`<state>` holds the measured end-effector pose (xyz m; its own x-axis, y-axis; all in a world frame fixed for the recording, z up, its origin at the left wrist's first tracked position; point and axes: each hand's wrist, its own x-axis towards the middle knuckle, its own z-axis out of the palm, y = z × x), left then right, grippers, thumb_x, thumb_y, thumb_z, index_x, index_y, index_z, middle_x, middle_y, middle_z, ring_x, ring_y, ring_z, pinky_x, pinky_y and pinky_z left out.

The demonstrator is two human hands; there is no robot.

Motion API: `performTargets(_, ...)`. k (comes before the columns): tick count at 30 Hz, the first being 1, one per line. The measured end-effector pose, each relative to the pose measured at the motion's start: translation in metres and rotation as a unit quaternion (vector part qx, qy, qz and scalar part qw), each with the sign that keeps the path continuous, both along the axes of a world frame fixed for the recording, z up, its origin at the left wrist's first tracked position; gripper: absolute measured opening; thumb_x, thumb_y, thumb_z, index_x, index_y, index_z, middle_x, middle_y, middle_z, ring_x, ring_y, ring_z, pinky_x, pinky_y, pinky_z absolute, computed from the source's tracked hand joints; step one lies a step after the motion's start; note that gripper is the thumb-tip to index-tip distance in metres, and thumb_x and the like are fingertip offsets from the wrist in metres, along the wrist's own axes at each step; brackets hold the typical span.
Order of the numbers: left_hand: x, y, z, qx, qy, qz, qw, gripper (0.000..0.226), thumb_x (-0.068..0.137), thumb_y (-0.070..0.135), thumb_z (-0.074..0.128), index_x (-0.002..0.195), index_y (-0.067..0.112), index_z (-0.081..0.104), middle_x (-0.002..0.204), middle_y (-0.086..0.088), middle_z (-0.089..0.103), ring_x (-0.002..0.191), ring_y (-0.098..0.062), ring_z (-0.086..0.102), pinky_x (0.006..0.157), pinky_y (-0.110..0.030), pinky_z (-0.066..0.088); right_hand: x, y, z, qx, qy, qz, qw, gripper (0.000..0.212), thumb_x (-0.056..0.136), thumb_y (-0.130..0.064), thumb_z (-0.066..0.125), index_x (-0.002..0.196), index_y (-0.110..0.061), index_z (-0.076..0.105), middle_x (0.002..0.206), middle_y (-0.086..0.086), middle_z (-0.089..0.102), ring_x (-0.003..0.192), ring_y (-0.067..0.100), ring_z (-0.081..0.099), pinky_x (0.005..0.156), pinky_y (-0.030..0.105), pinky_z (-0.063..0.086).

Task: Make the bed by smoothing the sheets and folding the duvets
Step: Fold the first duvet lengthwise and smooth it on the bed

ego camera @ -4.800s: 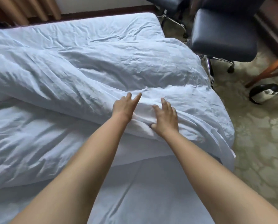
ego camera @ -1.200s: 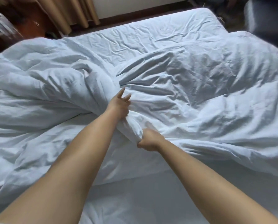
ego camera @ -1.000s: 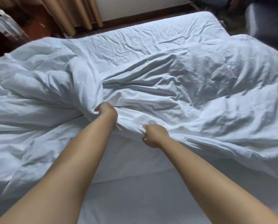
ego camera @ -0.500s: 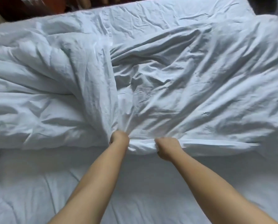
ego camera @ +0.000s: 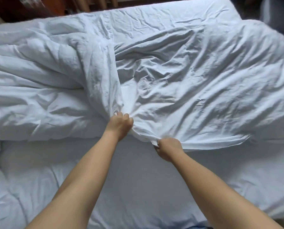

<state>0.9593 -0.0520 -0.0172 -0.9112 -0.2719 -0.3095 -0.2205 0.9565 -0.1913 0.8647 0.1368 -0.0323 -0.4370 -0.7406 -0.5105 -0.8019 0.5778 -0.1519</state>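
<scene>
Both hands, left (ego camera: 119, 123) and right (ego camera: 168, 148), grip the duvet (ego camera: 195, 90) edge.

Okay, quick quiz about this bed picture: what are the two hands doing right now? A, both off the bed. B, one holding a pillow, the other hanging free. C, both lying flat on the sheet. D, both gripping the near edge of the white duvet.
D: the left hand and the right hand each have fingers curled round the bunched near edge of the white duvet.
</scene>
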Motion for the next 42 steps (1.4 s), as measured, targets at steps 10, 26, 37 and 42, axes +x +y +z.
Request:
performTargets(10,0.04,0.012,0.088,-0.136,0.154,-0.065,0.976,0.015,0.035,0.002,0.041,0.032,0.016,0.046,0.039,-0.001,0.04,0.037,-0.014,0.042,0.054,-0.019,0.017,0.022,0.0,0.076,-0.252,0.154,-0.048,0.954,0.028,0.053,-0.018,0.088,0.058,-0.008,0.063,0.055,0.009,0.062,0.045,0.029,0.06,0.04,0.026,0.043)
performTargets(26,0.076,0.083,0.025,-0.007,-0.167,0.063,0.984,0.041,0.091,0.009,0.052,0.131,0.019,0.049,0.132,-0.005,0.044,0.124,-0.024,0.043,0.09,-0.035,0.041,0.059,0.071,0.009,0.088,-0.043,0.05,0.994,0.046,0.093,-0.027,0.05,0.138,-0.019,0.041,0.134,0.009,0.044,0.128,0.028,0.04,0.101,0.038,0.036)
performTargets(37,0.084,0.038,0.11,-0.045,-0.151,0.101,0.982,0.04,0.091,0.011,0.048,0.13,0.021,0.05,0.13,-0.003,0.046,0.125,-0.022,0.041,0.093,-0.035,0.04,0.051,0.004,0.083,-0.057,-0.055,0.049,0.996,0.055,0.094,-0.035,0.049,0.145,-0.023,0.032,0.143,0.002,0.04,0.132,0.024,0.037,0.101,0.039,0.041)
performTargets(42,0.086,-0.012,0.132,-0.048,-0.112,0.084,0.989,0.044,0.09,0.012,0.047,0.133,0.024,0.05,0.13,-0.002,0.048,0.126,-0.022,0.042,0.092,-0.035,0.042,0.06,-0.051,0.105,-0.062,-0.044,0.033,0.997,0.059,0.095,-0.036,0.047,0.149,-0.023,0.026,0.149,0.002,0.035,0.136,0.025,0.035,0.104,0.039,0.039)
